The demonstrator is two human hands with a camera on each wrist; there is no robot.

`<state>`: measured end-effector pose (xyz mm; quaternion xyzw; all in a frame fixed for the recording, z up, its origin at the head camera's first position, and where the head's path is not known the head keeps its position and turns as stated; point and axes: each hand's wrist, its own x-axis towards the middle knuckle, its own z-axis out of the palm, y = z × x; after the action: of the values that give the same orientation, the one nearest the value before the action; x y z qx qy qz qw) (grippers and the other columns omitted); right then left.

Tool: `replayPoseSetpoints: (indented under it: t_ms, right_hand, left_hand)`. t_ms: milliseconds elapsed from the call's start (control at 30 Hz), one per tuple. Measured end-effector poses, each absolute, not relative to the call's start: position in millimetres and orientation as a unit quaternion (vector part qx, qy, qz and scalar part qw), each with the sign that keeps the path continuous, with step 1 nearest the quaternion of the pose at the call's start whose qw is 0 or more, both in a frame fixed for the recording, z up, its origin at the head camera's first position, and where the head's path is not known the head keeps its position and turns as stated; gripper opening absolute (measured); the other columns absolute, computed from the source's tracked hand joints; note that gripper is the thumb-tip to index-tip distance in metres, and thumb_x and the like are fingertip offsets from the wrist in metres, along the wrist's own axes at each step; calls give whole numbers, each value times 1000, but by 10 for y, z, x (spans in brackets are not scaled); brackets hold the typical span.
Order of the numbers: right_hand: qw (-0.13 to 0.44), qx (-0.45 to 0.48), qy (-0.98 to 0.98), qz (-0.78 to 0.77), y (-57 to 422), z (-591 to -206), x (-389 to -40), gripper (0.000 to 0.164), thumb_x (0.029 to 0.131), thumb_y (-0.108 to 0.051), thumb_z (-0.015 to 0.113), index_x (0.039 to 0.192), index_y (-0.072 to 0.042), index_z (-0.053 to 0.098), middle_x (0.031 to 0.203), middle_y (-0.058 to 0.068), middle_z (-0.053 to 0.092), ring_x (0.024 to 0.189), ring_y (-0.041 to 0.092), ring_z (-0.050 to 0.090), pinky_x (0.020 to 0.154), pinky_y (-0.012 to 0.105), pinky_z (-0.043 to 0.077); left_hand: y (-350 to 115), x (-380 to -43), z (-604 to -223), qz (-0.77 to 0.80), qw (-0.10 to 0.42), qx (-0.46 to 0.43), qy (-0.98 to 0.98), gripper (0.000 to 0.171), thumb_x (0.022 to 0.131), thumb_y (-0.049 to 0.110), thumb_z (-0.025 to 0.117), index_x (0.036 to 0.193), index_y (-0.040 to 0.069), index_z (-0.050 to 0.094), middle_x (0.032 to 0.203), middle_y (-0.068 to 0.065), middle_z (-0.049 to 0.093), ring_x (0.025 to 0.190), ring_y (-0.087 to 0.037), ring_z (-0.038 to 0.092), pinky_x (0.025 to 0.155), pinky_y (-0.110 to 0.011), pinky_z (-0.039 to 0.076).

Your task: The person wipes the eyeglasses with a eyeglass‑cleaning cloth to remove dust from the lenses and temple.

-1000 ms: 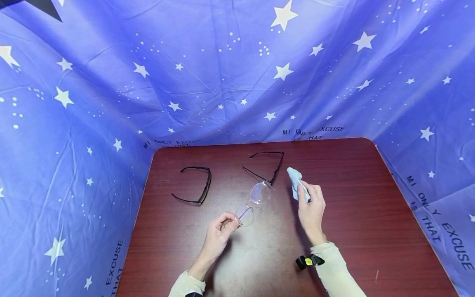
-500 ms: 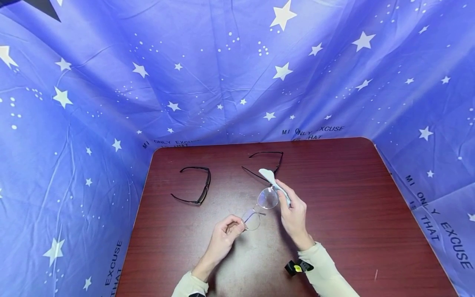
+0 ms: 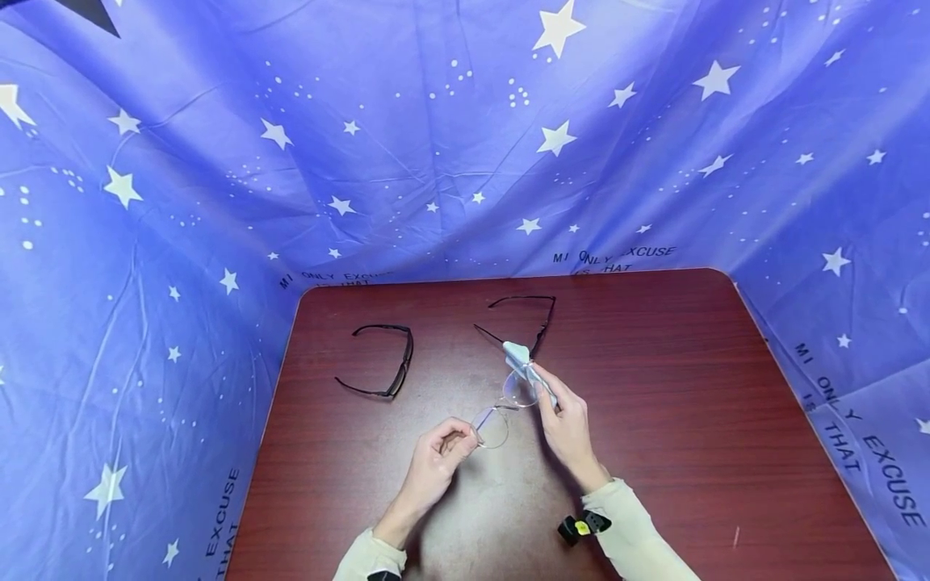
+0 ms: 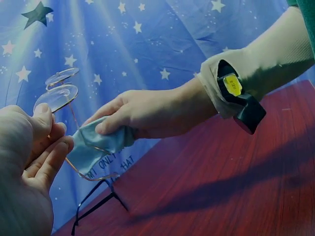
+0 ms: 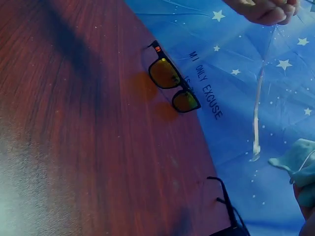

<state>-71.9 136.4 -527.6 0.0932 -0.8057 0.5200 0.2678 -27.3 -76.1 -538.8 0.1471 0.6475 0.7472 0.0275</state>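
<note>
My left hand [image 3: 436,464] pinches a pair of thin-rimmed clear eyeglasses [image 3: 494,428] by the side near one lens, above the table. In the left wrist view, the left thumb and fingers meet at the rim of the eyeglasses [image 4: 60,98]. My right hand [image 3: 570,432] holds a light blue cloth [image 3: 517,353] folded about the far lens side of the eyeglasses. The left wrist view shows the right thumb pressing on the cloth [image 4: 96,142], beside a thin temple. Only an edge of the cloth [image 5: 290,160] appears in the right wrist view.
Black-framed sunglasses [image 3: 407,363] with tinted lenses lie unfolded on the left of the reddish-brown table [image 3: 690,387]. Another black pair of glasses [image 3: 543,323] lies just behind the cloth. A star-patterned blue curtain [image 3: 436,145] surrounds the table's back and sides.
My right hand has moved left with the cloth, from beside the eyeglasses onto their far lens. The left hand has shifted slightly right with the eyeglasses.
</note>
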Motion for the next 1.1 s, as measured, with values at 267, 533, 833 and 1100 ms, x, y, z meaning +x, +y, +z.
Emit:
replayPoseSetpoints:
  t_ms: [267,533,833,1100]
  right_hand:
    - [268,124,-765,573,1407,-5315,-836,37,91,22,57,125,11,67,117,29,71,110,-3,62,94,9,48]
    - [256,114,-778,562,1388,-5259,-810,35,92,19,60,125,8,68,117,27,72,107,1,64,92,8,47]
    - [209,96,-813,535,1361,-5401,-723,34,93,16,62,125,7,69,124,25,70,113,38,67,103,6,40]
    - [237,112,-785,562,1438,-5308,-801,36,96,12,60,128,0,70,121,18,73,107,-2,63,92,9,48]
  left_hand:
    - [-755,-280,-5370,737,32,131,662,6,95,-6,63,96,-12,62,85,-14,66,74,0,57,61,-19,46]
    - [-758,-277,-5370,743,29,137,655,6,96,-7,62,96,-13,61,88,8,66,75,0,57,63,-16,45]
    - [-747,-269,-5376,745,23,150,649,7,96,-8,61,97,-15,60,86,-34,60,77,0,58,65,-16,47]
    - [-728,-262,-5385,736,29,143,661,9,96,-6,64,96,-14,61,85,-15,66,77,1,59,67,-14,48]
